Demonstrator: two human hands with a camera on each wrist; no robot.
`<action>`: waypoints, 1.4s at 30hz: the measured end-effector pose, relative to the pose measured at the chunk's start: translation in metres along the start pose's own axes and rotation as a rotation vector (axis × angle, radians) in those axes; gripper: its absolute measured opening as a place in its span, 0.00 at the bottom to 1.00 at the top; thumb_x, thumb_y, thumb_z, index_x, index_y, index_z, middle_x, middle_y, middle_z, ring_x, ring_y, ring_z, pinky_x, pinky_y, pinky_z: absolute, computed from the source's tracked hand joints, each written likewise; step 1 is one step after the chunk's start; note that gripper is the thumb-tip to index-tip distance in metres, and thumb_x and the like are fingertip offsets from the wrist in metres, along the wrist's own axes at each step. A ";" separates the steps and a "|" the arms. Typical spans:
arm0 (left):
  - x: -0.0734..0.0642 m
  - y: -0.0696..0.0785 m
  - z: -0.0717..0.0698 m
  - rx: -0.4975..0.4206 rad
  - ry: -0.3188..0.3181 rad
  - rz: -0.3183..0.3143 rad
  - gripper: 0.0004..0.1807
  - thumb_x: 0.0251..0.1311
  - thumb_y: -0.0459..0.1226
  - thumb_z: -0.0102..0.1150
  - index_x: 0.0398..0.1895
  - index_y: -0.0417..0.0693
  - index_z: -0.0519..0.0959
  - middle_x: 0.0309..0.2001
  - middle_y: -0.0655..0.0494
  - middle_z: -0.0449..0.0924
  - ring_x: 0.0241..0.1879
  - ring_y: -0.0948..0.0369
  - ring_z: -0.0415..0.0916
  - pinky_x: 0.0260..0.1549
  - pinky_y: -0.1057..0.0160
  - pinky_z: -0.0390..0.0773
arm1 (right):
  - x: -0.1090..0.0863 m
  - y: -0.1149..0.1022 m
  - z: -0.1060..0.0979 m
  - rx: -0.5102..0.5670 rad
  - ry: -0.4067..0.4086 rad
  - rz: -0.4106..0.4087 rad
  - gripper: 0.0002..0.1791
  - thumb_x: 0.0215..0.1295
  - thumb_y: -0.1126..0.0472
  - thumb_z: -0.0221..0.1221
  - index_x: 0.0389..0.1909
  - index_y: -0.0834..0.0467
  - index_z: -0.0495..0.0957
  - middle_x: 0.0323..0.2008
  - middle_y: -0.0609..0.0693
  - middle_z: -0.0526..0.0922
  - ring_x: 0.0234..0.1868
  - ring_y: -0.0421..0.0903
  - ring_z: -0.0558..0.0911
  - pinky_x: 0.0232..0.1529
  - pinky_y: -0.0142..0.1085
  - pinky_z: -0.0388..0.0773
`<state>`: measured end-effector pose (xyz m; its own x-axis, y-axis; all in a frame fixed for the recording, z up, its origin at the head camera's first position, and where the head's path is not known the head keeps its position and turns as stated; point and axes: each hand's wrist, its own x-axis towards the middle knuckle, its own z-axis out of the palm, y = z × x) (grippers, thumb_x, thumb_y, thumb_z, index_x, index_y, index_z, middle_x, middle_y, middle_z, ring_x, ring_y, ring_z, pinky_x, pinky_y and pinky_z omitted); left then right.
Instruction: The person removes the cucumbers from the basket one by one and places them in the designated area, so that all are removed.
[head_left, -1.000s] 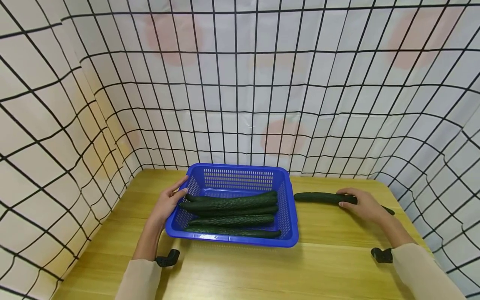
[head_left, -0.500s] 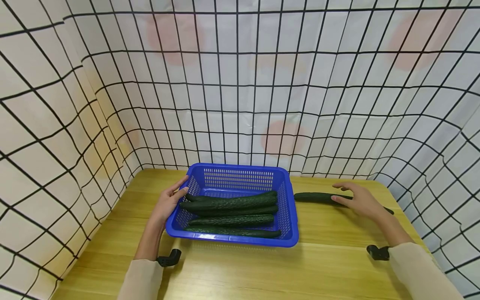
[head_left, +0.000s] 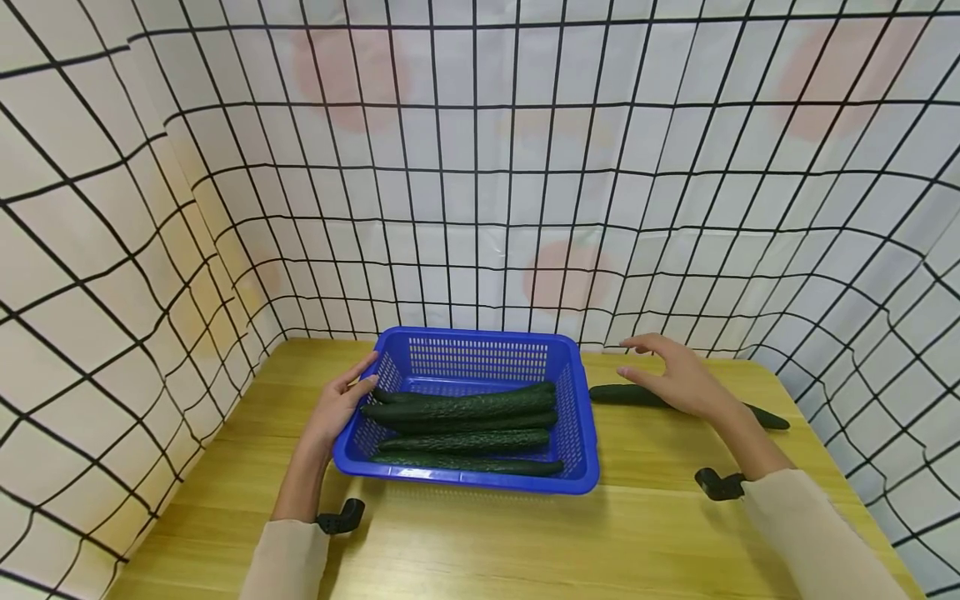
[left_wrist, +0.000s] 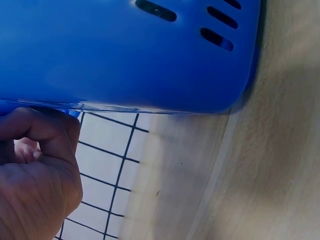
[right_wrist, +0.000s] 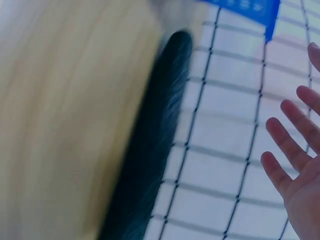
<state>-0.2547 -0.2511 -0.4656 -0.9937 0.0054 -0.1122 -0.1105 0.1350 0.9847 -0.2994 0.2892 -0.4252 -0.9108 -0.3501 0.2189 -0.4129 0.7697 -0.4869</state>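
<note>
A blue plastic basket with slotted walls holds several dark green cucumbers, lying lengthwise side by side. At the basket's left side my left hand grips the rim, thumb over it; the left wrist view shows the fingers curled under the rim. One more cucumber lies on the table right of the basket, its near end close to the basket wall. Over that cucumber hovers my right hand, fingers spread and holding nothing. The hand and wrist hide the cucumber's middle part in the head view.
The wooden table runs along a white wall covering printed with a black grid, which encloses the back and both sides. Each wrist carries a small black camera mount.
My right hand has let go of the cucumber on the table, risen and moved left toward the basket, its fingers spreading. The left hand and basket stay in place.
</note>
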 end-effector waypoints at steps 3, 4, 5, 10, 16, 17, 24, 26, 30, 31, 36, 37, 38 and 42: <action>0.001 -0.001 0.000 -0.004 0.000 0.004 0.30 0.77 0.50 0.53 0.79 0.69 0.63 0.79 0.47 0.59 0.61 0.51 0.76 0.49 0.58 0.85 | 0.008 -0.020 0.001 0.017 -0.008 -0.033 0.31 0.71 0.41 0.62 0.69 0.52 0.75 0.66 0.56 0.77 0.64 0.60 0.76 0.63 0.66 0.70; 0.001 -0.002 0.000 -0.004 0.000 0.006 0.30 0.77 0.50 0.53 0.79 0.69 0.63 0.79 0.47 0.59 0.60 0.51 0.77 0.48 0.58 0.85 | 0.011 -0.027 0.002 0.023 -0.014 -0.040 0.31 0.71 0.41 0.62 0.69 0.52 0.74 0.66 0.56 0.77 0.64 0.59 0.76 0.63 0.66 0.69; 0.001 -0.002 0.000 -0.004 0.002 0.007 0.30 0.77 0.50 0.53 0.79 0.69 0.63 0.79 0.47 0.60 0.59 0.51 0.78 0.48 0.58 0.85 | 0.014 -0.033 0.004 0.031 -0.019 -0.050 0.31 0.71 0.41 0.62 0.69 0.52 0.74 0.66 0.56 0.77 0.64 0.59 0.76 0.64 0.66 0.70; 0.003 -0.003 0.000 0.014 0.018 0.011 0.28 0.78 0.50 0.51 0.79 0.69 0.65 0.80 0.50 0.59 0.66 0.49 0.72 0.52 0.57 0.83 | 0.027 -0.065 0.013 0.065 -0.054 -0.087 0.34 0.69 0.38 0.62 0.69 0.52 0.74 0.67 0.55 0.77 0.66 0.58 0.76 0.65 0.65 0.70; 0.004 -0.002 0.001 0.024 0.021 0.005 0.28 0.77 0.50 0.51 0.78 0.70 0.66 0.80 0.51 0.58 0.72 0.47 0.66 0.62 0.46 0.77 | 0.039 -0.099 0.025 0.090 -0.092 -0.154 0.34 0.68 0.38 0.63 0.70 0.50 0.74 0.67 0.53 0.77 0.66 0.56 0.76 0.65 0.63 0.73; 0.004 -0.002 0.001 0.025 0.020 0.007 0.28 0.77 0.51 0.51 0.78 0.70 0.66 0.80 0.51 0.58 0.73 0.46 0.65 0.63 0.44 0.77 | 0.041 -0.103 0.028 0.093 -0.100 -0.164 0.34 0.68 0.38 0.63 0.70 0.49 0.74 0.67 0.52 0.77 0.66 0.56 0.77 0.65 0.62 0.73; 0.004 -0.001 0.003 0.001 0.004 0.010 0.29 0.77 0.50 0.51 0.79 0.69 0.64 0.81 0.51 0.56 0.77 0.45 0.60 0.70 0.38 0.68 | 0.053 -0.133 0.039 0.123 -0.141 -0.220 0.32 0.69 0.38 0.63 0.69 0.48 0.74 0.66 0.51 0.78 0.65 0.54 0.77 0.65 0.58 0.75; 0.004 -0.001 0.004 -0.007 0.003 0.002 0.28 0.78 0.50 0.51 0.79 0.68 0.64 0.81 0.51 0.55 0.77 0.45 0.59 0.71 0.37 0.67 | 0.056 -0.140 0.041 0.135 -0.155 -0.232 0.32 0.69 0.39 0.63 0.69 0.49 0.74 0.66 0.50 0.78 0.65 0.54 0.77 0.65 0.57 0.75; 0.004 -0.001 0.005 -0.017 0.001 0.001 0.28 0.78 0.49 0.50 0.79 0.69 0.64 0.81 0.51 0.55 0.77 0.45 0.60 0.70 0.38 0.68 | 0.063 -0.155 0.046 0.150 -0.188 -0.244 0.33 0.70 0.40 0.63 0.70 0.52 0.74 0.66 0.51 0.78 0.65 0.54 0.77 0.65 0.56 0.75; 0.004 -0.001 0.005 -0.018 0.002 0.002 0.28 0.78 0.50 0.50 0.79 0.69 0.64 0.81 0.52 0.56 0.76 0.45 0.61 0.69 0.39 0.70 | 0.065 -0.158 0.047 0.142 -0.194 -0.246 0.33 0.70 0.40 0.63 0.70 0.52 0.74 0.66 0.50 0.78 0.65 0.53 0.77 0.65 0.55 0.75; 0.005 0.000 0.007 -0.022 0.003 0.015 0.28 0.78 0.50 0.51 0.78 0.70 0.65 0.81 0.52 0.57 0.72 0.47 0.66 0.60 0.51 0.80 | 0.075 -0.172 0.056 0.131 -0.231 -0.276 0.33 0.70 0.42 0.63 0.70 0.55 0.74 0.65 0.52 0.78 0.64 0.54 0.77 0.65 0.55 0.75; 0.005 0.000 0.007 -0.023 0.003 0.018 0.28 0.78 0.50 0.51 0.78 0.70 0.65 0.81 0.52 0.57 0.71 0.47 0.66 0.57 0.55 0.81 | 0.077 -0.174 0.060 0.131 -0.241 -0.282 0.33 0.70 0.42 0.63 0.70 0.55 0.74 0.66 0.53 0.78 0.64 0.54 0.77 0.65 0.55 0.75; 0.005 0.000 0.007 -0.027 0.002 0.017 0.28 0.78 0.50 0.51 0.78 0.70 0.65 0.81 0.52 0.57 0.71 0.48 0.67 0.54 0.58 0.82 | 0.078 -0.176 0.063 0.130 -0.255 -0.288 0.32 0.71 0.43 0.63 0.69 0.55 0.74 0.66 0.53 0.78 0.65 0.55 0.77 0.65 0.54 0.75; 0.003 -0.001 0.003 -0.043 0.012 0.013 0.28 0.78 0.48 0.51 0.79 0.66 0.65 0.80 0.52 0.58 0.69 0.49 0.67 0.48 0.66 0.82 | 0.084 -0.181 0.079 0.113 -0.314 -0.288 0.33 0.71 0.41 0.62 0.70 0.53 0.74 0.67 0.51 0.78 0.66 0.54 0.76 0.66 0.52 0.76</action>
<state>-0.2576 -0.2481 -0.4671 -0.9951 -0.0049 -0.0985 -0.0985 0.0926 0.9908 -0.3007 0.0786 -0.3859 -0.7064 -0.7007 0.1002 -0.6312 0.5595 -0.5371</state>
